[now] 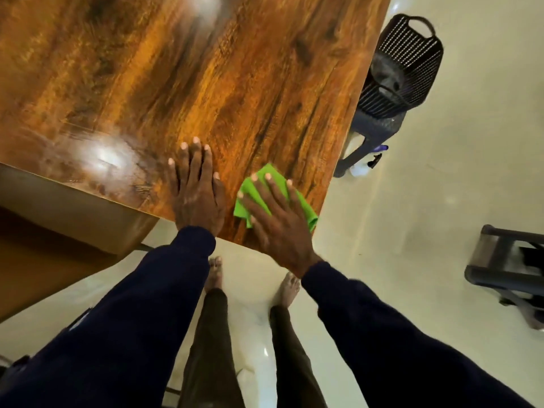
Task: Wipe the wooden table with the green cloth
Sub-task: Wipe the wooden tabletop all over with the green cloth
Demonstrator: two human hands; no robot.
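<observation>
Saw a black slatted basket [403,66] with a loop handle [419,23] at upper right, set on a dark stool [374,131]. Noted something grey and blurred inside the basket, too vague to name. Found a white object [357,169] with a dark top on the floor [441,207], just beside the stool's legs, with a small purple bit [382,148] near it. Made out a second dark frame [500,260] at the right edge, well apart from the stool. Saw pale, glossy floor all round, and a brown panel [59,231] at left.
</observation>
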